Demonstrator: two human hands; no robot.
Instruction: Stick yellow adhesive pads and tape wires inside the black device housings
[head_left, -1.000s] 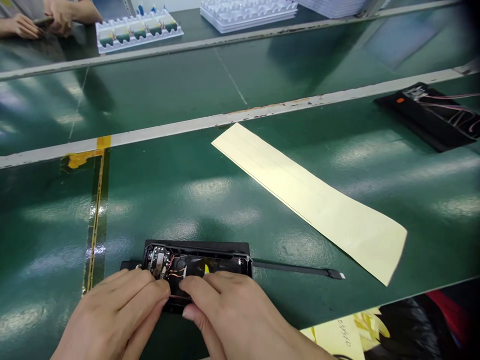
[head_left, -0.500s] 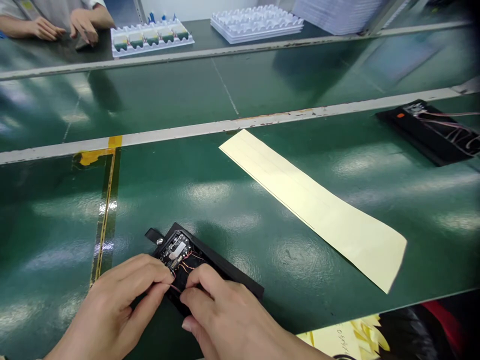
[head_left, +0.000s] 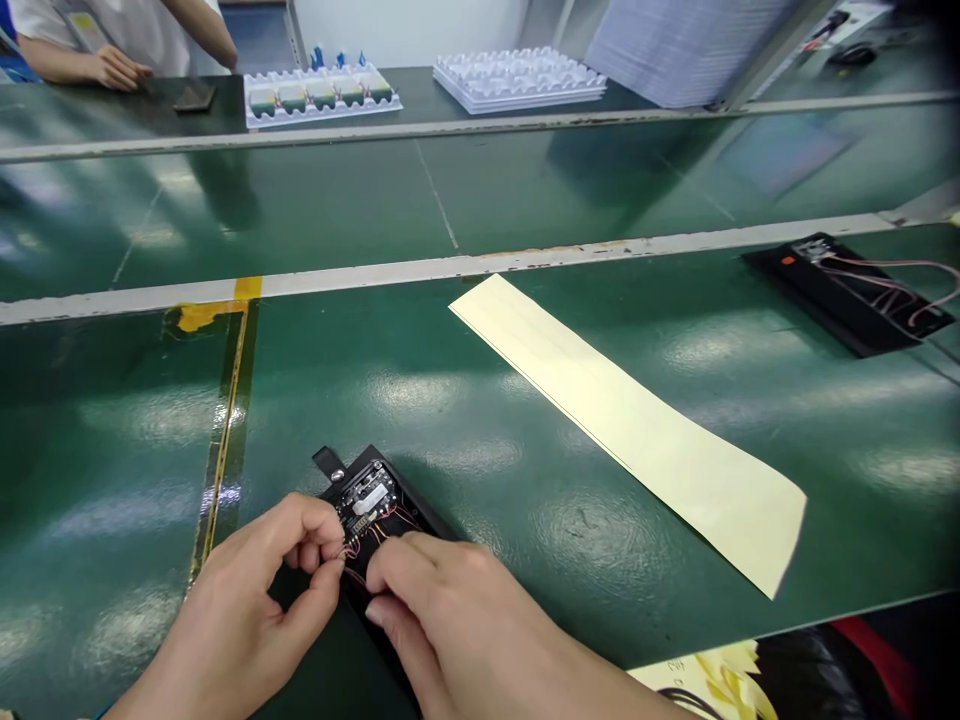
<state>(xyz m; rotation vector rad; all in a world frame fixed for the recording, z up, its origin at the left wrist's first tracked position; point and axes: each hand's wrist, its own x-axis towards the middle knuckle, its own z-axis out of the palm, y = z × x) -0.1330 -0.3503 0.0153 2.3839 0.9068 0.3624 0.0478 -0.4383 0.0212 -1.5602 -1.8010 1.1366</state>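
A narrow black case point(head_left: 424, 508) lies tilted on the green bench, its inside facing up. A small circuit board point(head_left: 367, 497) with a pale strip sits at its far end, beside a black strap with a metal snap point(head_left: 337, 476). Thin reddish wires point(head_left: 380, 531) run from the board into the case. Beside the board's near edge, my left hand point(head_left: 277, 590) pinches a thin wire between thumb and forefinger. My right hand point(head_left: 450, 610) is closed over the middle of the case, its fingertips at the same wire. Its palm and forearm hide the near part of the case.
A long cream paper strip point(head_left: 630, 420) lies to the right. Farther right rests another black case point(head_left: 840, 295) with loose wires. Yellow tape point(head_left: 232, 400) marks the bench at left. Across the bench are a co-worker's hand point(head_left: 120, 68), a filled white tray point(head_left: 322, 97) and stacked trays point(head_left: 517, 80).
The view has shifted slightly, so the bench things sit a little lower. My left fingers have curled tighter at the wire. Across the bench, one co-worker's hand has drawn back from a dark flat piece.
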